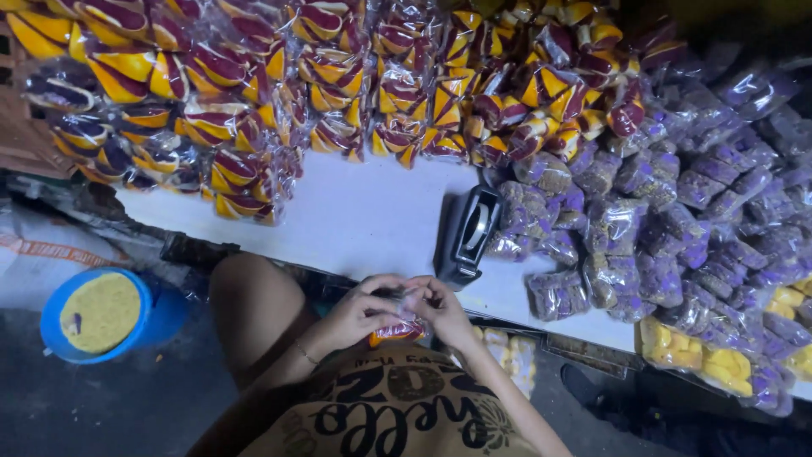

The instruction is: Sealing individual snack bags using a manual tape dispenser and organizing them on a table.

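At table edge, left hand [355, 311] and right hand [441, 311] meet, fingers pinched together on small clear packet [397, 326] held above lap. Black tape dispenser [468, 235] stands just beyond on white table [364, 216]; purple bagged sweets [643, 245] piled right.

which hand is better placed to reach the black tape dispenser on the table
Probably the right hand: the tape dispenser sits just above it, on its side. The left hand lies farther off. Both pinch the small packet.

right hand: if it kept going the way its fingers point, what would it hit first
The right hand points left, already meeting the left hand over the small packet both hold; so the left hand's fingers, most likely.
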